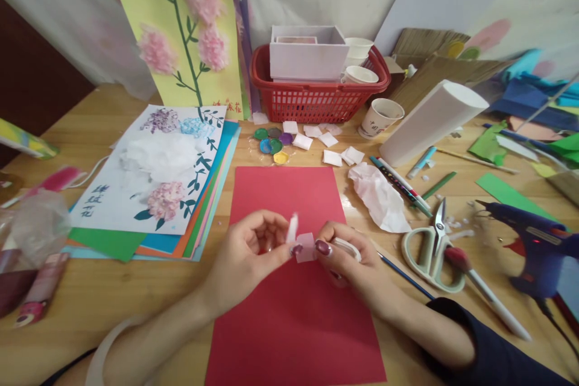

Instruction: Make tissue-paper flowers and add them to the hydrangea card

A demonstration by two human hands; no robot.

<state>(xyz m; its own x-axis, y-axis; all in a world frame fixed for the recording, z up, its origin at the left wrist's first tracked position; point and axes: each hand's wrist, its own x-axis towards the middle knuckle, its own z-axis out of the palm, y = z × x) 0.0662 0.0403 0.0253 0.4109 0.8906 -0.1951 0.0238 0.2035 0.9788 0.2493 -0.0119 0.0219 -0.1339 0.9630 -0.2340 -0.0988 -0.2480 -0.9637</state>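
Note:
Above a red sheet of paper [298,325], my left hand [257,247] pinches the left edge of a small pinkish-white square [306,248] between thumb and fingers. A thin white strip [292,228] stands up at its fingertips, slightly blurred. My right hand [346,259] holds the square's right edge with its thumb and forefinger. A white looped object [348,248] is also held in my right hand, partly hidden by the fingers. Several small white squares [332,158] and paint lids [281,158] lie beyond the red sheet.
Flower artwork [181,193] rests on coloured papers at the left. A red basket [312,102] and paper cup [382,117] stand behind. At the right are scissors [427,253], a brush [493,301], a blue glue gun [534,247] and a white roll [429,123].

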